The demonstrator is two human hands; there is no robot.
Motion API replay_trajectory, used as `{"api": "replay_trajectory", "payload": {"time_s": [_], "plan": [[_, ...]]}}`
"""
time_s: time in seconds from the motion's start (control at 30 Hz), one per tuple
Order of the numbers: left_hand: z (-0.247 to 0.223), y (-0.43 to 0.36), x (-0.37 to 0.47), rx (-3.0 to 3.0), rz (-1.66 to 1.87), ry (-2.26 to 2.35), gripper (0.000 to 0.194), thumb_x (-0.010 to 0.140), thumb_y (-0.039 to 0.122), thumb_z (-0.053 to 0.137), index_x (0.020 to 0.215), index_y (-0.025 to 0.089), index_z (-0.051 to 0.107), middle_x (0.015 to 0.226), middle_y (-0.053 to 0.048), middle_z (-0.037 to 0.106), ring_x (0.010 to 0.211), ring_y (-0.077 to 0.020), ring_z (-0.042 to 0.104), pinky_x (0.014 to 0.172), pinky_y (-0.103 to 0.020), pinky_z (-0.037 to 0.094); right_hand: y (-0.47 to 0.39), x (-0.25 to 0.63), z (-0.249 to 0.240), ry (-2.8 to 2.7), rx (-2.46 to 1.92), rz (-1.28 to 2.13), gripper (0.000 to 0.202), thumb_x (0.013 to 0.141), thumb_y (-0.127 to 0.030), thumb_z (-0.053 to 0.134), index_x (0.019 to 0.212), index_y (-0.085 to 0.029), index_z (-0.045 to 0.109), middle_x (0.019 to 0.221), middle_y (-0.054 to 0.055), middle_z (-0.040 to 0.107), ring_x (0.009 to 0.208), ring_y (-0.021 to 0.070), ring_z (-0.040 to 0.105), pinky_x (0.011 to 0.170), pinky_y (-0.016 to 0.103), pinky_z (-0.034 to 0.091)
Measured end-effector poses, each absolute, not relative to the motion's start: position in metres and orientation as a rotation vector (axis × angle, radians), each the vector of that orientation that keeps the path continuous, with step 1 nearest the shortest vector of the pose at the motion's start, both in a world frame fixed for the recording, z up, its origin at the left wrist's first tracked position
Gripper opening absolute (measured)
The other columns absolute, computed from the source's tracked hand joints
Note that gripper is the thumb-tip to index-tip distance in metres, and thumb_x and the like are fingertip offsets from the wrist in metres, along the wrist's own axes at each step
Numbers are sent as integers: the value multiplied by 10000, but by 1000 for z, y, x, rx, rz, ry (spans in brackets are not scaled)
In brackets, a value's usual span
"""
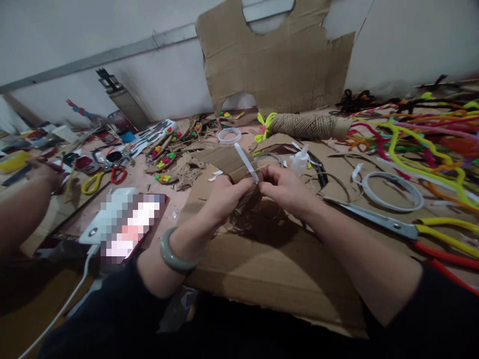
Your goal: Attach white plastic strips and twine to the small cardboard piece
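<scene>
My left hand (pixel 227 195) and my right hand (pixel 281 187) meet over a piece of cardboard (pixel 284 274) at the centre. Between the closed fingertips of both hands is a white strip (pixel 246 162), its free end pointing up and away. Below the fingers hangs a brown twine piece (pixel 243 217), partly hidden by my left hand. Just beyond my right hand stands a small white glue bottle (pixel 300 159). A roll of twine (pixel 307 125) lies behind it.
Large scissors (pixel 396 227) and a tape roll (pixel 392 191) lie at right, near colourful cords (pixel 422 144). A phone (pixel 136 229) and small yellow-red scissors (pixel 105 180) are at left. Another person's hand (pixel 43 177) reaches in at far left. Cut cardboard (pixel 277 60) stands behind.
</scene>
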State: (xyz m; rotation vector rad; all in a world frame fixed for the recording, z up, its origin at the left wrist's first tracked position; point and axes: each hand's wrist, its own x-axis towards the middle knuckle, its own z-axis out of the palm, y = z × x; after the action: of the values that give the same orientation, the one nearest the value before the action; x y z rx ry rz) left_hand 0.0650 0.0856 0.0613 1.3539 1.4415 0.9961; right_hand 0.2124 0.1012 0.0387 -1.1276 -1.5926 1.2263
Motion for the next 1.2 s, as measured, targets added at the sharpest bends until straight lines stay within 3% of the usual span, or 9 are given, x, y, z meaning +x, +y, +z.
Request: {"api": "replay_trajectory", "payload": {"time_s": [0.3,0.4,0.53,0.67,0.87,0.97,1.03,1.2], "plan": [[45,94,62,1296,1081,1129,320,672,286,700,947,124,675,820,-34,695,726,-134,623,660,-238,515,105,213,37,-1517,-994,1228,95,696,-245,538,753,-182,583,707,-11,576,622,110,481,598,259,405],[43,96,62,1301,1053,1112,255,670,249,695,883,113,664,768,-11,670,649,-97,576,604,-212,481,105,214,35,-1565,-1049,1095,110,751,-264,547,816,-183,584,738,6,600,647,129,520,623,278,431],[44,96,61,1313,1067,1130,226,674,229,664,871,117,661,780,-9,661,661,-96,566,620,-217,475,99,220,34,-1772,-1183,500,74,810,-242,566,834,-188,610,787,42,650,726,171,573,677,310,425],[45,94,61,1349,1065,1136,155,670,220,630,801,138,639,731,9,633,650,-95,544,626,-219,460,95,223,34,-1976,-1089,114,198,908,-206,486,899,-196,683,932,85,706,878,207,624,739,319,442],[52,90,63,1485,1080,1244,128,674,215,594,775,158,649,732,6,641,673,-115,549,667,-234,470,95,225,36,-2081,-1129,-47,226,940,-245,505,950,-204,726,933,71,721,874,197,642,708,295,435],[55,89,64,1523,1036,1293,37,676,198,571,658,174,593,623,23,565,587,-102,477,578,-225,426,94,226,37,-2133,-1162,-103,239,946,-260,500,923,-205,731,909,68,718,838,190,634,674,294,406],[54,89,64,1512,1003,1248,84,687,204,574,613,183,540,567,39,493,535,-88,411,522,-221,377,94,228,38,-2167,-1175,-156,264,954,-272,485,889,-197,730,892,74,716,802,188,625,650,300,383],[51,89,65,1499,978,1168,120,706,235,601,632,181,523,576,48,457,533,-79,370,517,-216,351,93,227,41,-2214,-1178,-294,318,966,-275,435,844,-175,710,837,88,706,732,186,597,613,316,332]]}}
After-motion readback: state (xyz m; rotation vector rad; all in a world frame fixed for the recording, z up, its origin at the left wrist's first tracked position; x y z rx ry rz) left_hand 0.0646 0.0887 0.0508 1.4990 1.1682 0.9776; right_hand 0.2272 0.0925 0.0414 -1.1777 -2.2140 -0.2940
